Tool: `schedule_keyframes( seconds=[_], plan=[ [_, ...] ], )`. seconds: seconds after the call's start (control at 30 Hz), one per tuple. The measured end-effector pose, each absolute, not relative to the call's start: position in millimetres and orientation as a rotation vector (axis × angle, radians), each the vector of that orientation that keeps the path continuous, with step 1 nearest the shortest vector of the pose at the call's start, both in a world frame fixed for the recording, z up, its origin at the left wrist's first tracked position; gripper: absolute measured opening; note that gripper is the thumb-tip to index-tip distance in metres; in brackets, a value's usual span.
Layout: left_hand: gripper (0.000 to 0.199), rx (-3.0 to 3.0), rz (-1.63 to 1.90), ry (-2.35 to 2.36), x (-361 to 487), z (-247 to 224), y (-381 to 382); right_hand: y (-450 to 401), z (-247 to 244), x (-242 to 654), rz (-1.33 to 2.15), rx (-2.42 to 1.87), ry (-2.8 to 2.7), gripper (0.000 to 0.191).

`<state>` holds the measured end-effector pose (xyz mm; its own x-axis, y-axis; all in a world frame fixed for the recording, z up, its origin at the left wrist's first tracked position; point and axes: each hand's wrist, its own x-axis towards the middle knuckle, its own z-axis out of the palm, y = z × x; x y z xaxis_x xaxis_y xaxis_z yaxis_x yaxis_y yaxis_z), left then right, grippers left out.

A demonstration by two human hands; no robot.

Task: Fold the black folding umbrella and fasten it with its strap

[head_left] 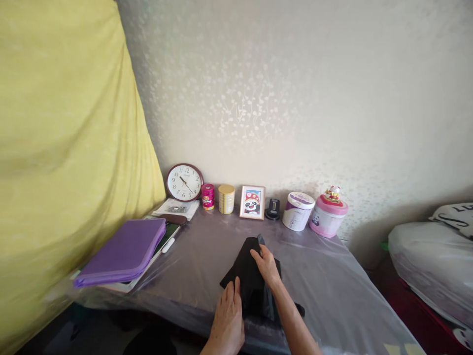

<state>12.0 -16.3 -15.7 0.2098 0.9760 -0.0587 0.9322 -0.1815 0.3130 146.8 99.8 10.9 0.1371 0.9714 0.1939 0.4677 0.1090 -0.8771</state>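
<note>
A black piece of folded fabric point(247, 264) lies near the front of the table; its exact kind is unclear. A dark rounded end point(299, 309) sticks out at its lower right, beside my right forearm. My right hand point(266, 264) is closed on a fold along the fabric's upper right edge, thumb on top. At the lower left edge, my left hand point(229, 308) rests with its fingers stretched out, touching the fabric. Part of the fabric is hidden under my right hand and forearm.
A purple folder point(121, 251) lies on papers at the left. Along the wall stand a clock point(185, 182), a pink can point(208, 197), a yellow can point(226, 199), a picture frame point(252, 202), a black device point(272, 210), a white tub point(298, 212) and a pink tub point(328, 219).
</note>
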Motion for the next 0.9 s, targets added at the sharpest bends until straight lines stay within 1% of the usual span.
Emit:
schedule_keyframes(
  seconds=[0.17, 0.33, 0.47, 0.53, 0.63, 0.7, 0.8, 0.9],
  plan=[
    [0.074, 2.179, 0.384, 1.77, 9, -38, -12, 115, 3, 131, 0.698, -1.616, -1.556, 0.036],
    [0.069, 2.196, 0.361, 1.788, 8, -46, -10, 120, -1, 126, 0.78, -1.727, -1.618, 0.042],
    [0.069, 2.182, 0.328, 1.809, 7, -36, -9, 116, 3, 124, 0.906, -1.712, -1.616, 0.043],
    [0.069, 2.191, 0.318, 1.805, 4, -30, -10, 113, 7, 124, 0.931, -1.672, -1.659, 0.039],
    [0.066, 2.195, 0.345, 1.791, -3, -23, -14, 110, 12, 123, 0.892, -1.61, -1.762, 0.028],
    [0.062, 2.18, 0.393, 1.838, -7, -19, -18, 108, 13, 122, 0.92, -1.533, -1.831, 0.024],
    [0.052, 2.2, 0.517, 1.912, -10, -10, -23, 106, 15, 121, 0.981, -1.435, -1.923, 0.026],
    [0.045, 2.318, 0.609, 1.769, -6, 2, -22, 102, 18, 119, 0.979, -1.401, -2.01, 0.026]
  ],
)
